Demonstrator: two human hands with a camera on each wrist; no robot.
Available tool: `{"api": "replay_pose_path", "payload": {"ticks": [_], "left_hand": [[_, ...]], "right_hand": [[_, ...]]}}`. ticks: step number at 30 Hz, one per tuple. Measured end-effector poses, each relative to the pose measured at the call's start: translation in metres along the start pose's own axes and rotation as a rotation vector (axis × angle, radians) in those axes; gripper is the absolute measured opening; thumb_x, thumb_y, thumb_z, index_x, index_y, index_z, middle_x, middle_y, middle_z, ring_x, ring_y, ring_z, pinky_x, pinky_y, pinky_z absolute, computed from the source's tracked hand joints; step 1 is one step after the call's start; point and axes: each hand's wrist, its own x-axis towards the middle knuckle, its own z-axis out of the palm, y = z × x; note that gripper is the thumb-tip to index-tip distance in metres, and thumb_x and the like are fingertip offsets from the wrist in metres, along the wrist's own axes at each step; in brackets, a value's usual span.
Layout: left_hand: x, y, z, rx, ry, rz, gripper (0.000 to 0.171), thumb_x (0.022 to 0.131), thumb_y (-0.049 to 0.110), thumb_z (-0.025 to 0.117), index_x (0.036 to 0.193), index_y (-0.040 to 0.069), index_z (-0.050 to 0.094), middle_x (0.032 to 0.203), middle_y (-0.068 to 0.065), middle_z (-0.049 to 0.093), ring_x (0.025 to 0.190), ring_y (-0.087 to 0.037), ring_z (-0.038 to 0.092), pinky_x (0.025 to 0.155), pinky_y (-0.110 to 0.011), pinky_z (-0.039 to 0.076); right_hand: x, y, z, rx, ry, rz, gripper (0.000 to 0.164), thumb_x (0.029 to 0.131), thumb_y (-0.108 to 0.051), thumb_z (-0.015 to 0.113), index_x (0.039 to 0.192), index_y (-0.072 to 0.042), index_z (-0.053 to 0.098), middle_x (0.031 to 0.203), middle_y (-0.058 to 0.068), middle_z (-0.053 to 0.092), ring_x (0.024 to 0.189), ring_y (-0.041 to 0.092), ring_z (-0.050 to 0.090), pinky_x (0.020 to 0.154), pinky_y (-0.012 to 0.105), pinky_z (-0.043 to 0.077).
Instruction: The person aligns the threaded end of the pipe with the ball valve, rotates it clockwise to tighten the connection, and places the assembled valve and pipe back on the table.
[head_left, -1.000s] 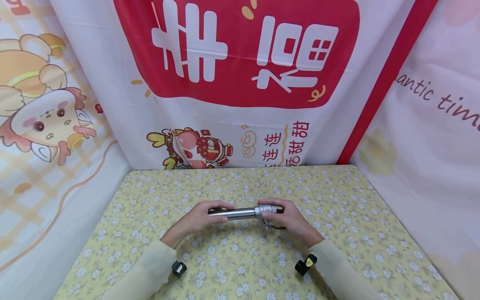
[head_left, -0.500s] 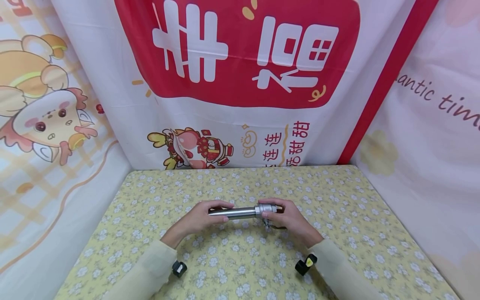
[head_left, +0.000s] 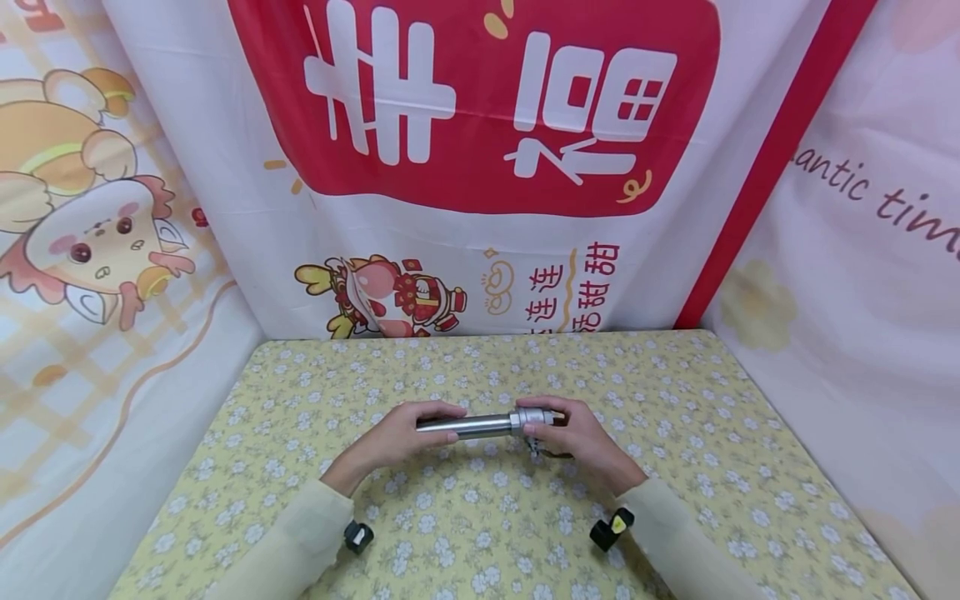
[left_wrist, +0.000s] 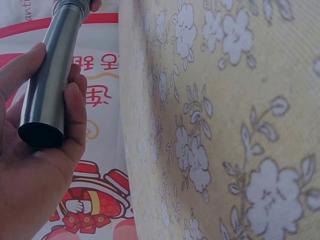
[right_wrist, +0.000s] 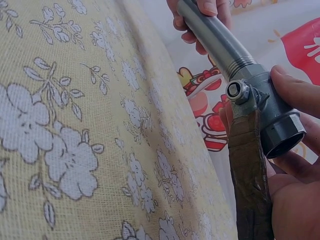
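A smooth steel pipe [head_left: 482,427] lies level across the head view, joined end to end with a metal ball valve [head_left: 533,418]. My left hand [head_left: 411,432] grips the pipe near its free end, thumb on one side and fingers on the other. In the right wrist view, threads [right_wrist: 241,64] show where the pipe meets the valve body [right_wrist: 272,102]. My right hand [head_left: 579,435] holds the valve, its thumb and fingers round the body. From the stem nut [right_wrist: 237,91] a flat lever handle [right_wrist: 247,170] with a worn brown covering points down.
A table with a yellow floral cloth [head_left: 465,533] spreads beneath both hands. White printed curtains [head_left: 480,233] stand behind and at both sides. Black wrist cameras [head_left: 358,537] sit at the sleeves [head_left: 300,533].
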Motion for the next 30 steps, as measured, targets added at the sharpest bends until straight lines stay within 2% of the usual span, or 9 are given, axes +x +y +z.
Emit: {"api": "replay_pose_path", "payload": {"ticks": [4,11,21,26,30], "left_hand": [[-0.0003,0.0004,0.0002,-0.008,-0.004,-0.004,0.039,0.105,0.03,0.076,0.144,0.026,0.072,0.141,-0.008,0.072,0.117,-0.028,0.069,0.091,-0.034,0.059],[-0.0004,0.0021,0.0004,-0.012,-0.012,-0.017,0.038,0.106,0.03,0.075,0.144,0.024,0.072,0.138,-0.011,0.072,0.096,-0.033,0.068,0.075,-0.043,0.06],[0.0,0.0046,-0.0015,-0.044,-0.024,-0.006,0.033,0.114,0.036,0.061,0.143,0.025,0.073,0.14,-0.01,0.071,0.106,-0.043,0.066,0.079,-0.053,0.061],[-0.0009,0.0057,-0.0016,-0.055,-0.025,-0.005,0.033,0.115,0.035,0.059,0.143,0.025,0.073,0.143,-0.011,0.07,0.109,-0.044,0.066,0.081,-0.056,0.061],[-0.0002,0.0049,-0.0011,-0.063,-0.027,0.002,0.033,0.114,0.033,0.061,0.144,0.024,0.073,0.143,-0.011,0.07,0.11,-0.044,0.067,0.082,-0.058,0.061]], "right_hand": [[-0.0004,-0.0004,0.0,-0.001,-0.004,-0.004,0.054,0.101,-0.037,0.081,0.15,-0.017,0.068,0.143,0.009,0.068,0.096,0.031,0.066,0.074,0.032,0.057],[-0.0001,0.0001,0.0003,0.007,-0.005,-0.002,0.057,0.1,-0.037,0.082,0.151,-0.014,0.067,0.143,0.009,0.068,0.093,0.03,0.066,0.074,0.033,0.057],[0.0005,-0.0009,0.001,-0.001,-0.003,-0.006,0.054,0.1,-0.037,0.083,0.148,-0.018,0.07,0.143,0.008,0.068,0.091,0.031,0.065,0.072,0.033,0.057],[0.0,-0.0015,0.0009,0.001,-0.007,-0.002,0.051,0.1,-0.037,0.082,0.147,-0.021,0.071,0.142,0.008,0.068,0.086,0.025,0.062,0.07,0.033,0.056],[-0.0001,-0.0014,0.0004,0.004,-0.006,0.001,0.047,0.1,-0.037,0.082,0.144,-0.026,0.073,0.142,0.008,0.068,0.087,0.026,0.062,0.07,0.033,0.056]]}}
